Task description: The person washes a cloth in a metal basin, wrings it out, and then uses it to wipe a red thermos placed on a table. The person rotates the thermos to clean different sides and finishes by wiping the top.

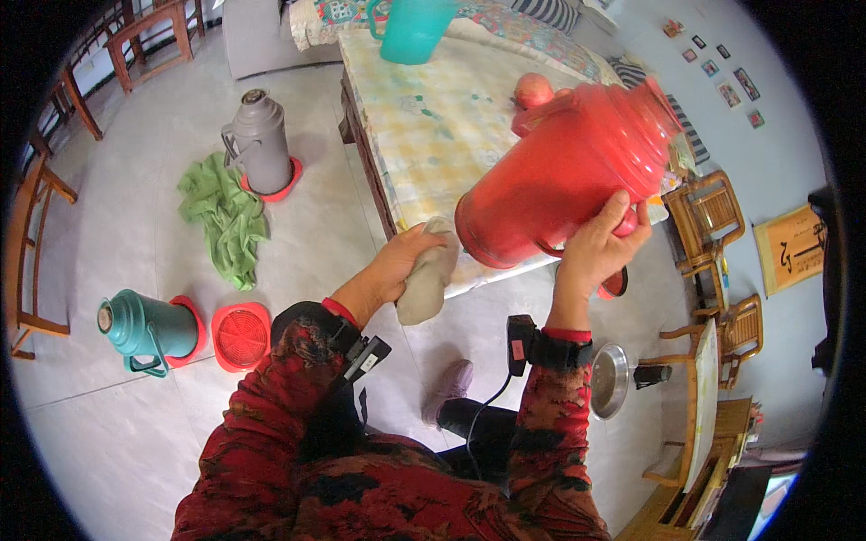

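Observation:
A red thermos flask (564,171) is held up in front of me, tilted with its open neck toward the upper right. My right hand (603,248) is closed round its handle, near the neck. In my left hand (397,266) is a bunched grey-beige cloth (428,279), close to the flask's base; whether it touches the flask I cannot tell. Behind the flask stands a table (397,135) with a yellow checked cover. On the floor to the left are a grey thermos flask (262,140), upright on a red base, and a teal thermos flask (149,326).
A green cloth (225,221) lies crumpled on the floor beside a red plastic base (242,335). A teal jug (417,29) and a round red fruit (533,91) are on the table. Right of me are a metal basin (610,382) and wooden chairs (713,212).

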`<state>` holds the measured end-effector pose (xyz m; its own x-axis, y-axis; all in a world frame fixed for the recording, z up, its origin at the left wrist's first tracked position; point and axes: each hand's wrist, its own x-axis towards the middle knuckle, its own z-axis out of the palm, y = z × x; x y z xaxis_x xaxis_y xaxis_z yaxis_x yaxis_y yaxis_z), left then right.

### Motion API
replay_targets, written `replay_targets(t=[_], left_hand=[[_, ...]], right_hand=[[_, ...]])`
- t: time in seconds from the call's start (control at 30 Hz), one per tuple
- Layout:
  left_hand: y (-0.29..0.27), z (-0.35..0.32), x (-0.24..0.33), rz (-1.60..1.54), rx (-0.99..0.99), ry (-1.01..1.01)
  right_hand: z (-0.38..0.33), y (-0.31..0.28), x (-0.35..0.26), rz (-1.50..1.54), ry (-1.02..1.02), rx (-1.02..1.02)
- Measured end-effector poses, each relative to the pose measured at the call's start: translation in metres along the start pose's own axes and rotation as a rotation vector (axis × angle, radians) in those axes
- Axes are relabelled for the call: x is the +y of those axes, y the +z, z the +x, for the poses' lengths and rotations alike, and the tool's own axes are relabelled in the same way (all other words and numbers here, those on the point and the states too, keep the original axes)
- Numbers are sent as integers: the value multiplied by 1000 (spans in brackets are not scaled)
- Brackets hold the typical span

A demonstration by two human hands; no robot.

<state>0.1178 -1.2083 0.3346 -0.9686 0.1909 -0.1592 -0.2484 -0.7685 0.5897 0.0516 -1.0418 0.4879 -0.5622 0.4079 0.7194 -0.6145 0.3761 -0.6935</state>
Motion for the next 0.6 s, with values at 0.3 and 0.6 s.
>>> replay_targets(t=[0.3, 0.6], left_hand=[[-12, 120, 37, 1246, 268, 626], [-5, 184, 61, 1604, 0, 264]], right_hand=[[0, 1, 11, -24, 19, 21], [-2, 2, 13, 79, 61, 25]])
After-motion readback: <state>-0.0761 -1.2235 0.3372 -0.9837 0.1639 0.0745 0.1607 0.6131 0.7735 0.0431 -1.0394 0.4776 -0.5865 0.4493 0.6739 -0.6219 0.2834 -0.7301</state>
